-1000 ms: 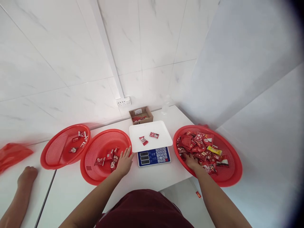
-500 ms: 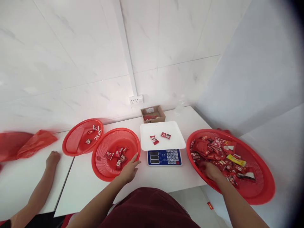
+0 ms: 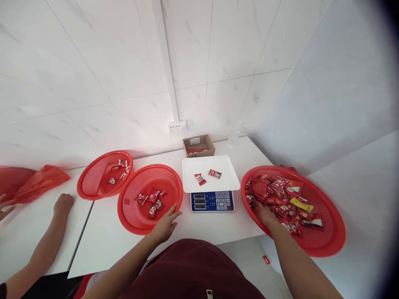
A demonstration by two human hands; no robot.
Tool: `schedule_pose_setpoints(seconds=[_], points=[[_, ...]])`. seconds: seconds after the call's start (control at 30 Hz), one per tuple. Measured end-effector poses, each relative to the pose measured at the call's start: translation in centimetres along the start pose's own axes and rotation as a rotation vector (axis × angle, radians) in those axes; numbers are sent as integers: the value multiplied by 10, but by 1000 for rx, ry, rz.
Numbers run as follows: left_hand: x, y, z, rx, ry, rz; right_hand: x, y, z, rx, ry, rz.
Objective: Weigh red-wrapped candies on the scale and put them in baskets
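My left hand rests at the near right rim of the middle red mesh basket, its fingers apart. Several red and white wrapped candies lie in that basket. My right hand reaches into the near left side of the right red basket, among a heap of red packets; its fingertips are hidden there. Between the two baskets stands a blue digital scale with a white tray. On the tray lie two small wrapped candies, one red and white and one red.
A third red basket with a few candies stands to the left. Behind the scale are a cardboard box and a clear plastic bottle. Another person's arm rests on the left table, near a red plastic bag.
The view has shifted slightly. My right hand has moved a little within the heap, and my left hand stays at the basket rim. Another person's fingers now show at the left edge.
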State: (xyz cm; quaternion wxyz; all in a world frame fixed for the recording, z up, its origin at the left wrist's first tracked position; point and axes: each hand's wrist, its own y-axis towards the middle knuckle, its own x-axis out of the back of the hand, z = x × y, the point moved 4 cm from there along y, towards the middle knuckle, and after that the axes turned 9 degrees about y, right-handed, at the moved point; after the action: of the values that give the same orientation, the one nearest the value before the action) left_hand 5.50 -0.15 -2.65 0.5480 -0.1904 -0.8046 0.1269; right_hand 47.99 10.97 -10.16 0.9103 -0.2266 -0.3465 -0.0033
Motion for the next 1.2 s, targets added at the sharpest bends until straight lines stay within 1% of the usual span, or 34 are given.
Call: schedule_pose_setpoints(seconds=[0.07,0.13,0.2,0.33,0.43,0.5,0.57,0.6,0.63,0.7,0.73,0.8,0.87,0.97,1.07,1.13,1.2], points=[[0,0,0,2,4,11,0,0,1,-48,56,-2],[0,0,1,-1,3,15,5,-3,1,-81,130,-2],[-1,-1,2,-4,2,8,14,-8,1,-101,230,-22],[-3,-3,3,-11,9,-8,38,-17,3,-111,482,-132],[-3,-4,3,-14,15,5,52,-17,18,-105,658,-191],[-3,-4,3,-21,18,4,52,-14,42,-64,754,-190],[-4,-4,4,-36,21,-6,42,-10,75,-6,840,-134],[-4,-4,5,-44,23,-9,33,-9,93,22,889,-82],[-4,-4,5,-49,24,-13,20,-8,110,37,916,-15],[-5,-3,7,-54,24,-16,-5,-5,138,48,916,41],[-6,-4,7,-53,24,-17,-18,-4,148,42,909,60],[-6,-6,7,-45,24,-16,-40,-1,160,22,893,73],[-6,-9,8,-38,21,-5,-53,2,166,11,881,84],[-5,-17,8,-38,-2,10,-58,5,177,53,864,117],[-2,-24,8,-47,-27,18,-53,9,190,121,801,121],[-1,-27,9,-53,-31,25,-47,12,193,147,719,74],[-1,-29,11,-56,-33,28,-37,12,185,158,613,-4]])
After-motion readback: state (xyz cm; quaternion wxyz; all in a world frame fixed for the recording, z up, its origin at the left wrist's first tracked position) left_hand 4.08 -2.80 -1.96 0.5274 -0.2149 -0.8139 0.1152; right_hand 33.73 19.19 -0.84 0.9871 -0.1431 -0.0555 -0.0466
